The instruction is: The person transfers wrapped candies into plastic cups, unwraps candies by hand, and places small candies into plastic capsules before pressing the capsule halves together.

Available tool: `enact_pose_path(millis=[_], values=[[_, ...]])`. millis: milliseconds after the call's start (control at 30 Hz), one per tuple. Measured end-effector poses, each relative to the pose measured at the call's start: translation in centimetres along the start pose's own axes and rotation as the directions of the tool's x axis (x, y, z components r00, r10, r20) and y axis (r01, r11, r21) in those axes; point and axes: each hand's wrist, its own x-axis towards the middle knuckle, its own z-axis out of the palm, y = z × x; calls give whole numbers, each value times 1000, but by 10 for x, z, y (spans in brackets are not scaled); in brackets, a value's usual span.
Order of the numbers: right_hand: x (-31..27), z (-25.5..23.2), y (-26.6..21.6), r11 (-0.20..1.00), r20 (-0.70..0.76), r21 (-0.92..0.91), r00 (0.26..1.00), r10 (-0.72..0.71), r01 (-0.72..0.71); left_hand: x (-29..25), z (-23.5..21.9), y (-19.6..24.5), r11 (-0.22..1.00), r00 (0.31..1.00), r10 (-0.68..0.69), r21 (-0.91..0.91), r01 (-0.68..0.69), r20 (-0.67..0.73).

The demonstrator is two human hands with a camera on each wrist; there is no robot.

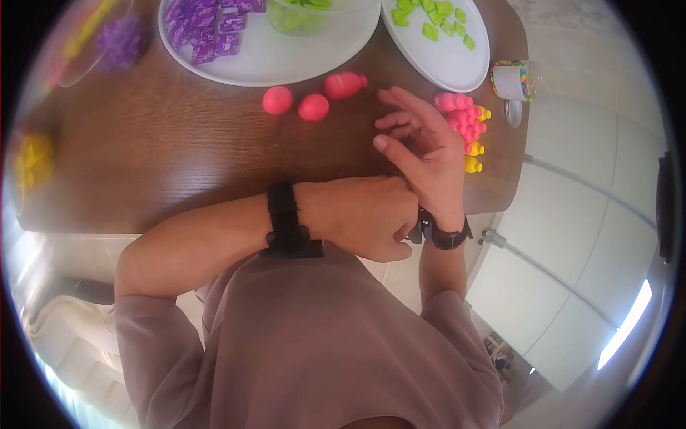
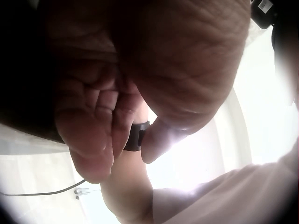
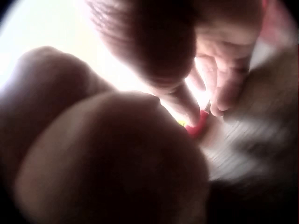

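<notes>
In the head view my left hand [image 1: 364, 214] reaches across my body to the right wrist, its fingers bent beside the black wrist camera [image 1: 426, 227] there. Its fingertips are hidden, and I cannot tell whether they grip the camera. The left wrist view shows its palm [image 2: 177, 56], with the right arm's black band [image 2: 135, 136] behind the thumb. My right hand [image 1: 429, 150] is raised near the table edge, palm turned inward, fingers loosely bent and holding nothing. Blurred left-hand fingers [image 3: 117, 158] fill much of the right wrist view, beyond them the right hand [image 3: 224, 56].
On the brown table [image 1: 179, 157] lie two pink balls [image 1: 277, 100] and a pink bottle-shaped piece [image 1: 344, 85]. Pink and yellow small bottles [image 1: 468, 125] cluster past the right hand. White plates [image 1: 286, 71] hold purple packets [image 1: 214, 43] and green pieces [image 1: 446, 27]. A bead jar [image 1: 511, 80] stands right.
</notes>
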Motion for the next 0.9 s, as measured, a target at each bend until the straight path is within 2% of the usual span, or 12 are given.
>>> enact_pose_path(millis=[100,167,200,267,400,467,567,600,667,700,767,900], values=[[-4,-7,3,1000,-33,-8,999,-6,5,2,-3,0,998,999,-37,-46,36,-21],[-3,-12,0,984,-42,-175,998,-46,38,0,-4,3,994,992,-78,-81,70,-101],[-1,-11,-3,984,-46,-173,998,-46,37,0,-4,1,994,992,-80,-80,72,-97],[8,-5,-10,933,-26,-319,983,-183,165,-1,-4,-2,993,992,-48,-109,35,-120],[33,10,-21,914,49,-362,983,-178,183,-2,-6,-1,995,997,-22,-100,15,-77],[42,14,-20,850,77,-509,991,-111,135,-1,-7,0,993,998,-53,-111,49,-35],[47,16,-16,809,107,-557,983,-151,185,-2,-6,-2,995,998,-41,-94,36,-48],[46,16,-16,810,112,-556,983,-149,186,-2,-6,-2,994,998,-43,-98,37,-52],[43,17,-16,908,101,-388,986,-129,158,-2,-6,-1,994,999,-53,-97,52,-13],[42,18,-14,908,106,-387,986,-127,158,-2,-6,-1,994,998,-55,-100,53,-16],[40,20,-9,957,108,-243,985,-133,156,-2,-5,-2,999,1000,-26,-22,26,6],[44,21,-8,912,138,-319,965,-224,257,-2,-3,0,999,999,-35,-16,35,34]])
